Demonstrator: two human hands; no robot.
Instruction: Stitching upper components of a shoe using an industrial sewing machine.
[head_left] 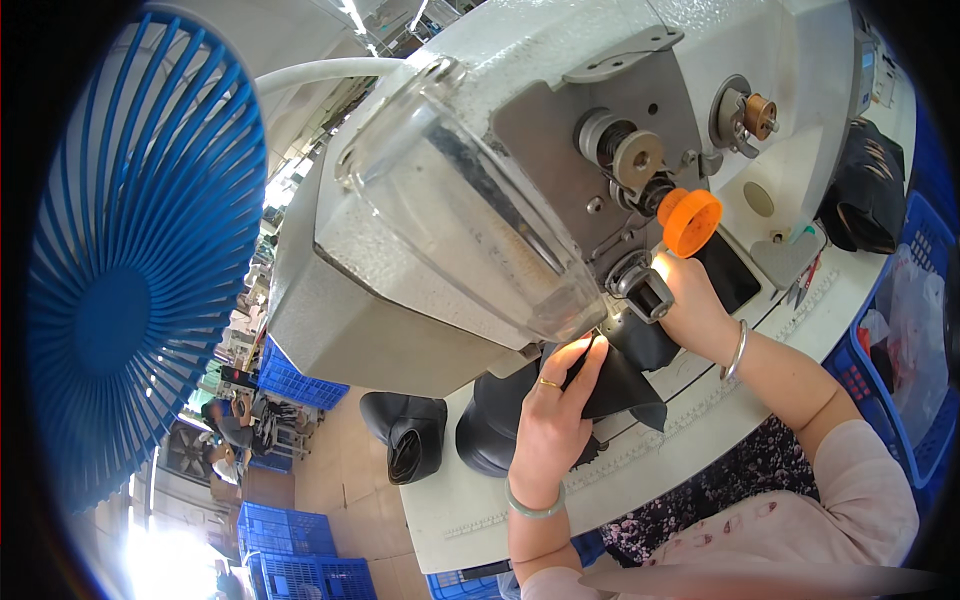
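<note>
Under the head of a large pale sewing machine, my left hand grips a black leather piece. Its fingertips are close to the needle area, with a fold of the leather between them. My right hand is on the machine's other side, beside the leather and just below the orange knob. Machine parts cover its fingertips, so its grip is hidden. More black leather bulges to the left of my left hand. The needle itself is hidden.
A black shoe upper stands on the white table at its left edge. Blue fan blades fill the far left. Small snips lie at the right, near another black leather item. A blue basket adjoins the table's right edge.
</note>
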